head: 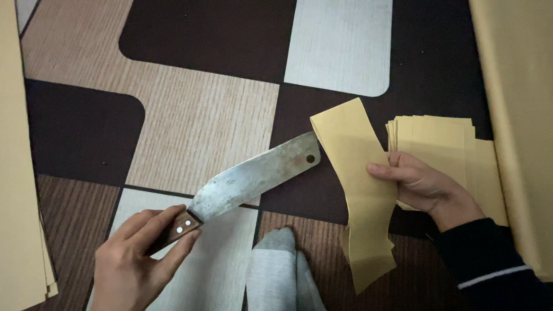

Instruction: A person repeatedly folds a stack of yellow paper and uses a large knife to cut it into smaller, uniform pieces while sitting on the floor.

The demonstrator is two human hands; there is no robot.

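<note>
My left hand [138, 259] grips the wooden handle of a large worn steel knife [253, 175], whose blade points up and right. The blade's tip, with a small hole, touches the edge of a folded yellow paper strip [360, 190]. My right hand [420, 184] holds that strip by its right side, thumb on top. The strip hangs curved toward me. Just behind my right hand lies a stack of cut yellow paper pieces [443, 141].
A patterned floor mat [201, 109] of brown, tan and pale blocks lies underneath. Large yellow paper sheets sit at the right edge [518, 115] and along the left edge [14, 190]. My grey-socked foot [276, 270] rests at the bottom centre.
</note>
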